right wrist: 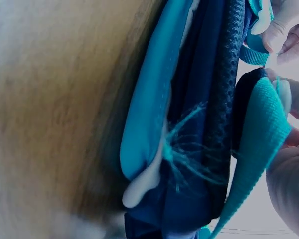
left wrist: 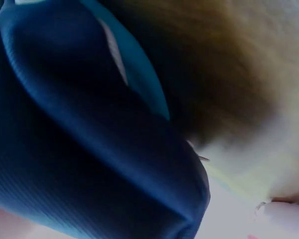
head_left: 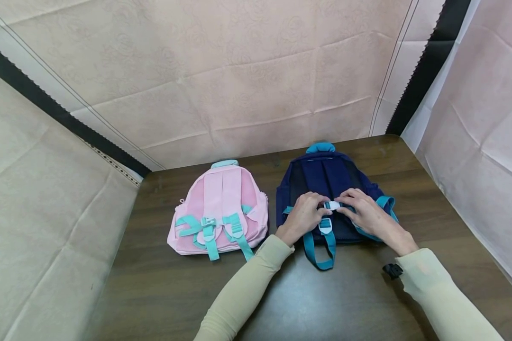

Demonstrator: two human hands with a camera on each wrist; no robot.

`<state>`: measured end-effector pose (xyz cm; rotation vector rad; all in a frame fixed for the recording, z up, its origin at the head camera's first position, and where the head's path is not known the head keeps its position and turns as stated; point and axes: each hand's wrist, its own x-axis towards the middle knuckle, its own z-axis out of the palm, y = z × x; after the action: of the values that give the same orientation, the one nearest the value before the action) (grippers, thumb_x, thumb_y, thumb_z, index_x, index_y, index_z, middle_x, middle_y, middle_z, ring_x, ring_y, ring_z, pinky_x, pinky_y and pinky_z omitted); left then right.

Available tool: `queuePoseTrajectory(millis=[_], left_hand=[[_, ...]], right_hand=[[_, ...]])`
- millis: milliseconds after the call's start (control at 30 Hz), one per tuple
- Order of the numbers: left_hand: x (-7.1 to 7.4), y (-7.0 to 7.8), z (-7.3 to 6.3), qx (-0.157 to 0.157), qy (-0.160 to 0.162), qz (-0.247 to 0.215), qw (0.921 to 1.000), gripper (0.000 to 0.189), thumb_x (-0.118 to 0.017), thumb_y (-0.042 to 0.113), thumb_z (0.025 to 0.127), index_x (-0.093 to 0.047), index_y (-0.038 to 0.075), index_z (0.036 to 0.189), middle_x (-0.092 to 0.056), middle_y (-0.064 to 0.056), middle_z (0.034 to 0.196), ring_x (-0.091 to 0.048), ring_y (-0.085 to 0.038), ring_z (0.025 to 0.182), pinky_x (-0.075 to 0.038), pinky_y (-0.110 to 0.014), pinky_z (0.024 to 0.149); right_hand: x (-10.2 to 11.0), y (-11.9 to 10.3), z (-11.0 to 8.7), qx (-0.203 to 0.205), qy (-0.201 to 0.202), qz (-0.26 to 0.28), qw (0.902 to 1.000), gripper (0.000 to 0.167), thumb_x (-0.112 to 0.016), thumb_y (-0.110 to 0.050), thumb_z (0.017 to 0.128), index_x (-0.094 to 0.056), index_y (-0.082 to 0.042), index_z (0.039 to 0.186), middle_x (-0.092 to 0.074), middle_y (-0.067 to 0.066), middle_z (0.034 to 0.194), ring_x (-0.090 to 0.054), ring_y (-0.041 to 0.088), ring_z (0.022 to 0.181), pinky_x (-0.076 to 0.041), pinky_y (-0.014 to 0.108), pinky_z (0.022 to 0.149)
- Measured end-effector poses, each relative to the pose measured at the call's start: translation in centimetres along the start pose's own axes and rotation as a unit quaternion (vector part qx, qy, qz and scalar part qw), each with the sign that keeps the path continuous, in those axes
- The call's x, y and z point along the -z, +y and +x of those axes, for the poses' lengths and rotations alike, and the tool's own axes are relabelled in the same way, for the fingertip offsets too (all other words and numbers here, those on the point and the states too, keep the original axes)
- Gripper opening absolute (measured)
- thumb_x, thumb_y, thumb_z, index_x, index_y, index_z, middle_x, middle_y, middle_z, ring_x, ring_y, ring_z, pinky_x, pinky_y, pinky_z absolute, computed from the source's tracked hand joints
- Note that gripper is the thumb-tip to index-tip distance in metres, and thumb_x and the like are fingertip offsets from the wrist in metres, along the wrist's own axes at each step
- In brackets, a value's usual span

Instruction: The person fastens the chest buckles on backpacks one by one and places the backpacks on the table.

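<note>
A navy backpack [head_left: 324, 175] with teal straps lies on the table, its strap side facing up. Over its middle, my left hand [head_left: 306, 214] and my right hand [head_left: 364, 211] pinch the two sides of a white buckle [head_left: 333, 205] on a teal strap. A second white buckle [head_left: 325, 226] sits just below, with a teal loop hanging from it past the bag's bottom edge. In the right wrist view, the right hand [right wrist: 291, 149] is beside a teal strap [right wrist: 261, 134], with frayed threads showing nearby. The left wrist view shows mostly dark blue fabric [left wrist: 99, 139].
A pink backpack [head_left: 222, 199] with mint straps and buckles lies to the left on the brown table [head_left: 162, 293]. Pale fabric walls [head_left: 247, 71] enclose the table at the back and both sides. A black item [head_left: 393, 271] is at the right cuff.
</note>
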<state>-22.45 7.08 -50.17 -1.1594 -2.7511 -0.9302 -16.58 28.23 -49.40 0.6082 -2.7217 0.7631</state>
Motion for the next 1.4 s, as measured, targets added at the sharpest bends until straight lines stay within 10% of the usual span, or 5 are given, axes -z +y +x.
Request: queuePoseTrajectory(millis=[1400], left_hand=[[3.9,0.1,-2.4,-0.002,-0.033,0.052,0.9981,0.03,-0.074,0.029,0.106,-0.079,0.015,0.133,-0.079,-0.002,0.129,-0.068,-0.016,0.116,-0.06,-0.025,0.102]], right_hand=[[-0.7,0.0,0.0,-0.039,-0.015,0.008,0.9991,0.026,-0.081,-0.001,0.095,-0.078,0.004,0.12,-0.074,0.018,0.114,-0.067,0.033,0.102,-0.062,0.057,0.09]])
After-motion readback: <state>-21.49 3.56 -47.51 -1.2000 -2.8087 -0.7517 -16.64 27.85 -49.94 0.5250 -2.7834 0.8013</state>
